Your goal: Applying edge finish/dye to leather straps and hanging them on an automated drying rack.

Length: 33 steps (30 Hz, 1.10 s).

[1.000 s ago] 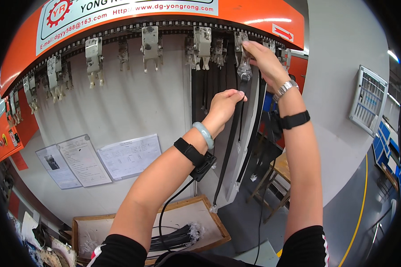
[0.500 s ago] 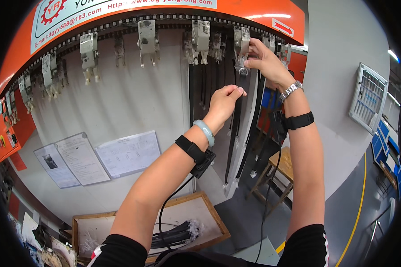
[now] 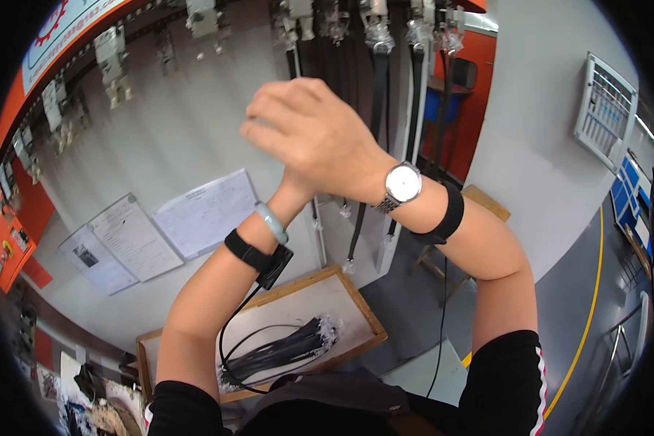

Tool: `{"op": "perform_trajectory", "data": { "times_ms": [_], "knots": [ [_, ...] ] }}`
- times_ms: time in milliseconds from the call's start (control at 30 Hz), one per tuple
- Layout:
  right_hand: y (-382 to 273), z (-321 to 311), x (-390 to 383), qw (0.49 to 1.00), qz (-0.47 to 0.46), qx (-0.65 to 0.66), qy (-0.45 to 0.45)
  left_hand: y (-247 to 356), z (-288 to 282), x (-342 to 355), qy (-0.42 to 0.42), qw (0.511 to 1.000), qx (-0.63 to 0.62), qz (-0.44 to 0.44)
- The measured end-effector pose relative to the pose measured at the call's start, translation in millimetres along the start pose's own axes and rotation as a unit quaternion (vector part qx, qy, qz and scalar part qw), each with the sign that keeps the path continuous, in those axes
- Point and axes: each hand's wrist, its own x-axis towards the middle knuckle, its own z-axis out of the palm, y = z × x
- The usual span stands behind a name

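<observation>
Factory workshop, overhead metal clamps (image 3: 111, 57)

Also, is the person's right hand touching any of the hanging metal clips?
No, the right hand appears below the metal clips, with a visible gap between it and them.

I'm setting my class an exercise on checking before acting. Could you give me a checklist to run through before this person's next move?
1. Strip hung: wide black strip hangs below the metal clamp. Ok.
2. Fingers off the clamps: right hand is below them, apart. Ok.
3. Left hand in clear view: mostly hidden behind the right. Not ok.
4. Left hand bare of any strip: its fingers are hidden. Cannot tell.
5. Strips in the tray: a dark bundle lies inside. Ok.
</observation>
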Motion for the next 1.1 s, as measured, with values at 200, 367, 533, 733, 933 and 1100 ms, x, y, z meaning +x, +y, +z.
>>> {"op": "perform_trajectory", "data": {
  "times_ms": [200,367,533,733,933,1100],
  "knots": [
    [-77,29,16,0.992,-0.034,0.108,-0.05,12,-77,-130,0.139,0.988,0.057,0.029],
    [-154,54,52,0.977,-0.074,0.199,-0.018,67,-167,-248,-0.093,0.945,-0.008,-0.312],
    [-251,61,107,0.94,-0.097,0.326,-0.015,166,-239,-371,-0.043,0.891,0.017,-0.452],
    [-386,52,172,0.891,-0.117,0.436,0.052,292,-311,-495,0.089,0.83,0.02,-0.55],
    [-510,20,242,0.797,-0.167,0.575,0.079,384,-340,-597,0.218,0.759,0.064,-0.61],
    [-593,-51,245,0.504,-0.206,0.834,-0.082,401,-330,-639,0.025,0.794,0.169,-0.583]
  ]
}}
